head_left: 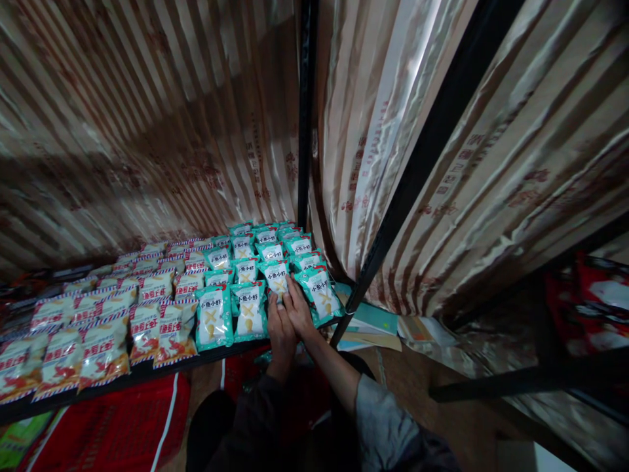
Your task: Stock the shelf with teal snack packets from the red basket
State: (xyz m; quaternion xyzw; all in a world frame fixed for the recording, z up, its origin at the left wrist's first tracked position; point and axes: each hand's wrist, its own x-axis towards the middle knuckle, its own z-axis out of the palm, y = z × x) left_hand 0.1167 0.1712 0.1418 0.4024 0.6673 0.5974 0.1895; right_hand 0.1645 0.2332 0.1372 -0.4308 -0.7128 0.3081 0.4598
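My left hand [282, 330] and my right hand [298, 310] are side by side at the front of the shelf, closed about the lower end of a teal-and-white snack bag [275, 276]. The left fingers are at its lower left edge, the right fingers along its lower right side. Behind my hands the bag's bottom is hidden. On the left stands another teal snack bag [250, 311], and to the right a further teal bag [319, 295] leans at the shelf corner. Several more teal bags stand in rows behind.
White-and-orange snack bags [105, 347] fill the shelf's left part in rows. Black metal posts [393, 216] rise at the right, before a pleated curtain [196, 118]. Books [368, 321] lie on the floor beyond the corner. A red sack [113, 419] lies below the shelf.
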